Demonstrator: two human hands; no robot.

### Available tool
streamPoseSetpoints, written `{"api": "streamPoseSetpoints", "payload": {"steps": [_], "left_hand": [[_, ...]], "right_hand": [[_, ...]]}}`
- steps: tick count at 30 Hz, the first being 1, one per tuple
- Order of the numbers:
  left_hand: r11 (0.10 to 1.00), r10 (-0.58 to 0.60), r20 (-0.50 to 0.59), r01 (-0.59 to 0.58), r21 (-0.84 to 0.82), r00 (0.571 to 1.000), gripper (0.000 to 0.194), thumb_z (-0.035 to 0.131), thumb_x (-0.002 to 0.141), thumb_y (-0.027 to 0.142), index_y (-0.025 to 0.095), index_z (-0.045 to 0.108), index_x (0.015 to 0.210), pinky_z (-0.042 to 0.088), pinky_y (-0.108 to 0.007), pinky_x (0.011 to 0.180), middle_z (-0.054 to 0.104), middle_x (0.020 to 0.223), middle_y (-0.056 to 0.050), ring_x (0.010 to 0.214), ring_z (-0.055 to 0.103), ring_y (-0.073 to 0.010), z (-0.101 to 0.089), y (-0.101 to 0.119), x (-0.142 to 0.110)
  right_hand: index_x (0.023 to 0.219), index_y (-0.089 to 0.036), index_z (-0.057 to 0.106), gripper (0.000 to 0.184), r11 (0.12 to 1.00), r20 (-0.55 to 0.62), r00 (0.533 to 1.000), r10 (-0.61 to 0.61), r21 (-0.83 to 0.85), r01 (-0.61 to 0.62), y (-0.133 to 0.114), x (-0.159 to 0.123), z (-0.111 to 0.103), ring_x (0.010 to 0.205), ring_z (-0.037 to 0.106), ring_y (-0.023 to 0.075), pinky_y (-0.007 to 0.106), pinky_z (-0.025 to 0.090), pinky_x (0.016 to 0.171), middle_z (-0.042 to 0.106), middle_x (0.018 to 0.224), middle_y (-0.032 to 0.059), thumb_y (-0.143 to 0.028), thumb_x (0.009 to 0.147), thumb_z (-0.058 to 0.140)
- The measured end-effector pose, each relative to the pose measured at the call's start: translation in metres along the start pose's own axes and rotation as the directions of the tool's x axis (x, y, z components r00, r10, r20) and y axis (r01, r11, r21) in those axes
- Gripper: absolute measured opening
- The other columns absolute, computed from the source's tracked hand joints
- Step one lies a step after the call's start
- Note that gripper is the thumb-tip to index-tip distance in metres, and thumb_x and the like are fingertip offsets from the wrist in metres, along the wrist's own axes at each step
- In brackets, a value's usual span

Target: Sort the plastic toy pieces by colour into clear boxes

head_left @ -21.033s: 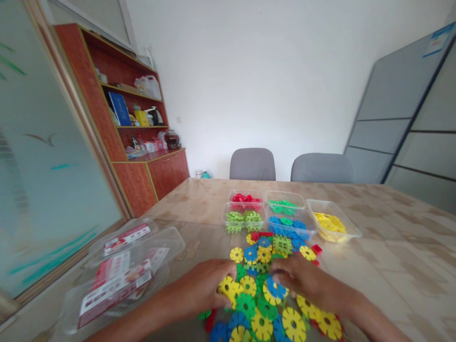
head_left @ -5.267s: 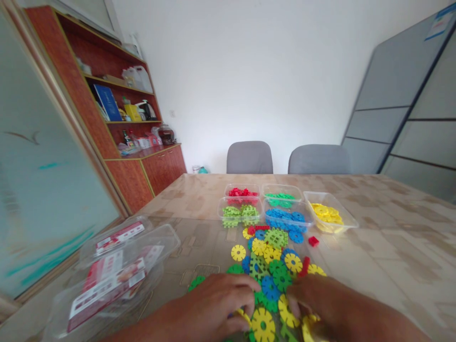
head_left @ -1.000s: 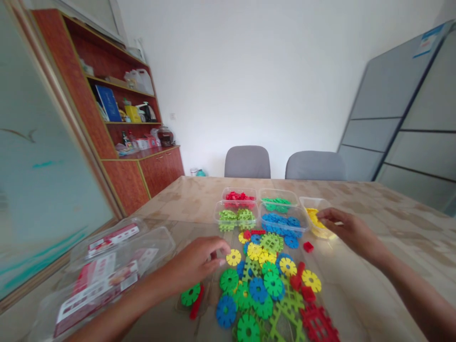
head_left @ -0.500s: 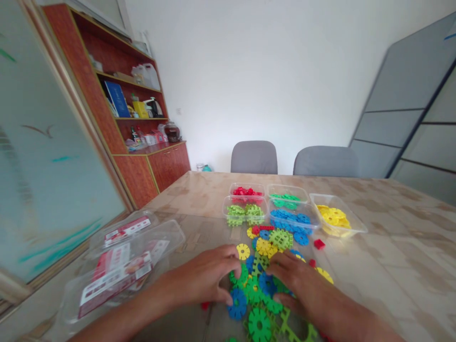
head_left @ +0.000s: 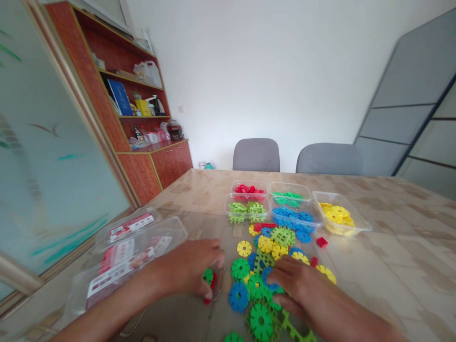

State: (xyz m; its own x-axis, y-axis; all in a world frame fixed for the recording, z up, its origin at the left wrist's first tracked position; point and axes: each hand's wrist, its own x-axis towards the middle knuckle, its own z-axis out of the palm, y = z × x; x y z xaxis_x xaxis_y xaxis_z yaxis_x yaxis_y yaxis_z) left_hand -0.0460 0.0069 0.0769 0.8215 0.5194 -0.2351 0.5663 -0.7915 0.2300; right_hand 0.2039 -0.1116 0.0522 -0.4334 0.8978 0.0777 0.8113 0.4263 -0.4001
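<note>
My left hand [head_left: 197,266] is over the table, left of a loose pile of plastic pieces. Its thumb and fingers curve apart around a green notched disc [head_left: 208,274] and a red piece [head_left: 213,281], partly hidden by the hand. At the pile's right side rests my right hand [head_left: 295,285], thumb and fingers apart, fingertips over a blue notched disc [head_left: 268,275]. Around them lie another blue disc [head_left: 238,297], a green disc [head_left: 261,321], yellow discs [head_left: 265,244] and light-green lattice pieces [head_left: 283,236]. What is under the right palm is hidden.
Behind the pile stand clear tubs of sorted pieces: red [head_left: 249,191], light green [head_left: 245,212], green [head_left: 289,197], blue [head_left: 294,218] and yellow [head_left: 338,216]. Clear lids with labels [head_left: 117,256] lie at the left. Grey chairs [head_left: 256,154] stand beyond the table.
My left hand has moved left, off the pile, to the green disc and red piece. My right hand stays over the pile. The view has shifted slightly.
</note>
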Motion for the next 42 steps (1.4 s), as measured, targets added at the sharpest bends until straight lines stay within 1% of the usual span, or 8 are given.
{"api": "streamPoseSetpoints", "payload": {"steps": [3,9,15,20,26,29,32,42], "left_hand": [[0.991,-0.114,0.048,0.110,0.070,0.992,0.046,0.088,0.053,0.024,0.021,0.059,0.089,0.035,-0.025,0.061,0.062,0.089,0.001,0.082,0.060,-0.0251,0.002,-0.011,-0.001],[0.997,-0.054,0.030,0.053,0.052,0.998,0.042,0.086,0.054,0.023,0.022,0.057,0.084,0.032,-0.023,0.058,0.060,0.086,0.002,0.078,0.059,-0.0215,0.015,-0.014,0.009],[0.985,0.029,-0.107,-0.047,-0.166,0.994,0.030,0.078,0.070,0.030,0.021,0.057,0.088,0.031,-0.021,0.060,0.057,0.083,0.003,0.077,0.055,-0.0168,0.011,-0.010,0.019],[0.972,0.033,-0.196,-0.077,-0.224,0.980,0.028,0.072,0.077,0.037,0.021,0.059,0.096,0.033,-0.023,0.063,0.058,0.084,0.002,0.077,0.054,-0.0171,0.025,0.002,0.033],[0.967,0.065,-0.216,-0.115,-0.228,0.974,0.035,0.071,0.078,0.034,0.025,0.058,0.109,0.037,-0.025,0.073,0.058,0.098,0.000,0.089,0.055,-0.0204,0.036,0.003,0.035],[0.958,0.099,-0.210,-0.150,-0.244,0.973,0.029,0.071,0.078,0.032,0.024,0.060,0.104,0.037,-0.024,0.071,0.058,0.095,0.000,0.085,0.055,-0.0196,0.036,-0.001,0.035],[0.954,0.109,-0.229,-0.166,-0.249,0.967,0.028,0.073,0.076,0.031,0.023,0.059,0.099,0.036,-0.023,0.071,0.059,0.094,0.001,0.084,0.055,-0.0187,0.036,-0.004,0.035],[0.993,-0.038,-0.167,0.019,-0.118,0.985,0.016,0.070,0.077,0.034,0.021,0.060,0.079,0.032,-0.022,0.063,0.061,0.078,0.004,0.078,0.056,-0.0170,0.022,-0.018,0.032]], "right_hand": [[0.101,-0.021,0.064,0.017,0.995,0.005,0.996,-0.093,0.030,0.093,-0.014,-0.001,0.011,0.095,0.059,0.0223,0.033,0.048,0.082,0.064,0.099,0.0051,-0.020,0.084,0.061],[0.100,-0.021,0.064,0.025,0.998,0.048,0.997,-0.062,0.035,0.060,-0.020,0.005,0.027,0.094,0.059,0.0223,0.029,0.048,0.080,0.062,0.104,0.0056,-0.018,0.076,0.068],[0.087,-0.021,0.061,0.017,0.993,0.061,0.998,-0.001,0.114,-0.006,-0.003,0.005,0.013,0.083,0.063,0.0177,0.024,0.045,0.067,0.066,0.093,0.0019,-0.007,0.077,0.062],[0.080,-0.019,0.060,0.015,0.988,0.052,0.995,0.082,0.127,-0.088,0.004,-0.001,0.001,0.078,0.063,0.0163,0.024,0.045,0.066,0.067,0.085,0.0009,-0.004,0.078,0.060],[0.102,-0.023,0.061,0.025,0.988,-0.024,0.997,0.067,0.140,-0.063,0.012,0.001,0.023,0.093,0.063,0.0204,0.031,0.048,0.080,0.066,0.102,0.0043,-0.009,0.082,0.058],[0.113,-0.023,0.058,0.035,0.995,-0.039,0.996,0.085,0.060,-0.083,0.015,0.003,0.032,0.101,0.061,0.0257,0.037,0.048,0.084,0.063,0.112,0.0084,-0.012,0.080,0.059],[0.110,-0.021,0.059,0.034,0.994,-0.018,0.994,0.107,0.012,-0.107,0.017,0.002,0.035,0.099,0.061,0.0263,0.038,0.049,0.082,0.063,0.110,0.0089,-0.012,0.077,0.060],[0.108,-0.020,0.061,0.025,0.988,0.006,0.989,0.147,0.050,-0.147,0.016,0.002,0.026,0.098,0.063,0.0247,0.035,0.049,0.083,0.065,0.107,0.0089,-0.017,0.083,0.059]]}}
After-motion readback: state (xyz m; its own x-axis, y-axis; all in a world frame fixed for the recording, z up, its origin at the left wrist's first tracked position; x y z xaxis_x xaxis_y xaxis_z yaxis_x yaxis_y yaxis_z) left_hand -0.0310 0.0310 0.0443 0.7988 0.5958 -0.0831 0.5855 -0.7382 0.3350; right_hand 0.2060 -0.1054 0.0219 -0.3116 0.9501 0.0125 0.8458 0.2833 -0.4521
